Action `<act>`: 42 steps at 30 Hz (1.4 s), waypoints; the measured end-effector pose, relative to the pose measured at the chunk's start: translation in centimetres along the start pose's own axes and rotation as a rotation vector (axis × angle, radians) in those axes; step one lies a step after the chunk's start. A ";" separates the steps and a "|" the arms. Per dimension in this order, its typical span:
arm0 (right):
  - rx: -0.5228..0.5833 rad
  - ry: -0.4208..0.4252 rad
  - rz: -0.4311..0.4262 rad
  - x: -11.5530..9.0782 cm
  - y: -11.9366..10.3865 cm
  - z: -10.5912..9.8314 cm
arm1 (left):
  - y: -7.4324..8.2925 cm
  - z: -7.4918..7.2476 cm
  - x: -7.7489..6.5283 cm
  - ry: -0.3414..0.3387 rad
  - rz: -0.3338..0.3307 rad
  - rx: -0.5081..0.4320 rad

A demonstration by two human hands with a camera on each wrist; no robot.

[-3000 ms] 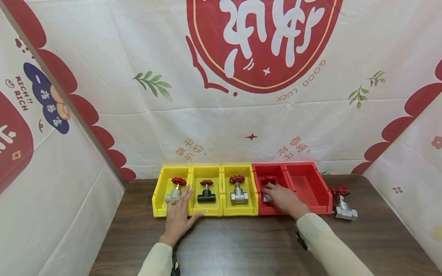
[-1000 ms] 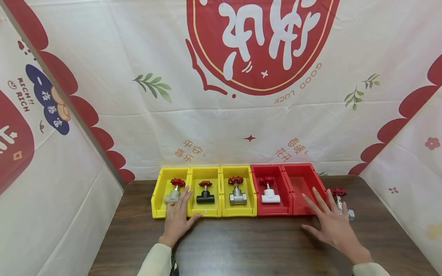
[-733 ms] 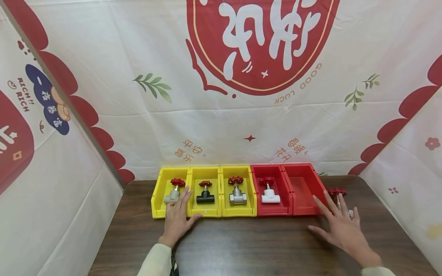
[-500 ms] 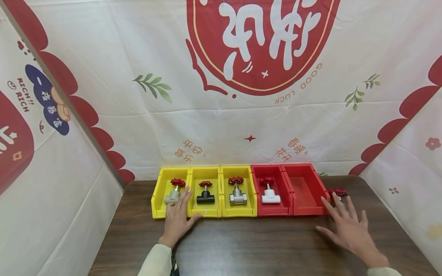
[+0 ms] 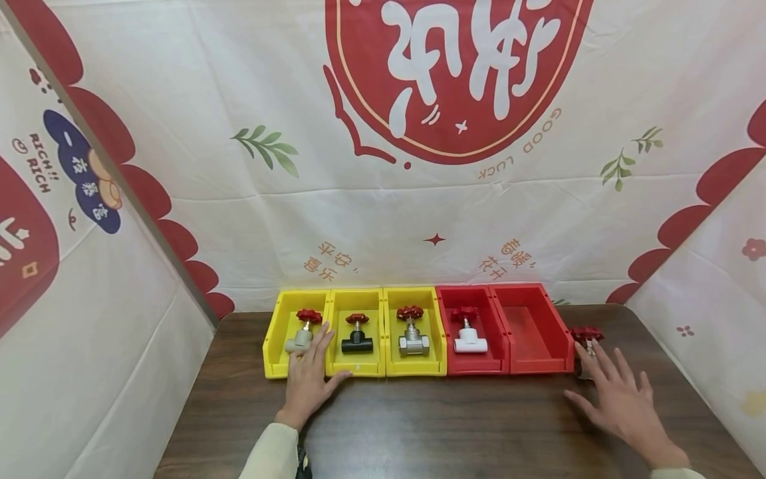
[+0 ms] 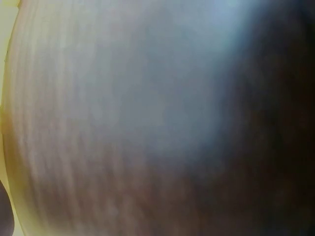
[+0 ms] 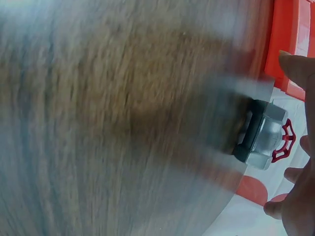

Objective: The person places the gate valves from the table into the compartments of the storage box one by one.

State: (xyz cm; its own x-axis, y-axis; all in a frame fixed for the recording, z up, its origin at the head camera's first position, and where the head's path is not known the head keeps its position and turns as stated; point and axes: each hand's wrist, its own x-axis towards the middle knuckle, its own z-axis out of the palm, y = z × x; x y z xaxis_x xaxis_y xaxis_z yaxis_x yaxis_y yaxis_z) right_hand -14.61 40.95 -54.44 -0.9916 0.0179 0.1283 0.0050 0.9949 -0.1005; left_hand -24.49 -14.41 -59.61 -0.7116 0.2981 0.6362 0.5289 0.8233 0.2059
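My left hand (image 5: pixel 308 386) lies with straight fingers against the front of the two left yellow bins, fingertips beside a grey-beige valve (image 5: pixel 299 340) with a red handwheel. My right hand (image 5: pixel 625 406) is spread over the table, its fingers straight and apart from the thumb. Its fingertips overlap a silver metal valve (image 5: pixel 589 334) standing right of the red bins; the valve body is mostly hidden there. In the right wrist view that metal valve (image 7: pixel 261 135) shows its hexagonal ends, with the fingers beside its red wheel. The left wrist view is mostly blurred tabletop.
A black valve (image 5: pixel 357 340) and a silver valve (image 5: pixel 413 340) lie in yellow bins. A white valve (image 5: pixel 470 342) sits in the left red bin; the right red bin (image 5: pixel 532 332) holds nothing. Printed cloth (image 5: pixel 383 219) stands behind the brown table (image 5: pixel 431 432).
My right hand has left the white valve in the left red bin, opened, and moved right to the metal valve, which it now partly covers. My left hand has stayed in place.
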 end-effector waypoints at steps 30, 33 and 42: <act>-0.041 -0.142 -0.221 2.9 2.1 -1.1 | 0.0 0.0 0.0 0.012 0.012 -0.006; -0.027 -0.180 -0.202 3.3 2.2 -1.1 | 0.0 0.0 0.0 0.005 0.009 -0.014; 0.006 -0.238 -0.154 4.2 2.4 -0.9 | 0.1 -0.1 0.0 -0.025 -0.014 -0.014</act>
State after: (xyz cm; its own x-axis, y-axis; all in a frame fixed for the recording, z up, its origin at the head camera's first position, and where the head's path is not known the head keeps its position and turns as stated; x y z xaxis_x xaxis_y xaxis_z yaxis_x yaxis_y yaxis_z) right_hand -18.66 43.48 -53.21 -0.9831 -0.1578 -0.0932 -0.1480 0.9836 -0.1035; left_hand -24.43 -14.41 -59.52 -0.7304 0.2983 0.6144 0.5250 0.8207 0.2256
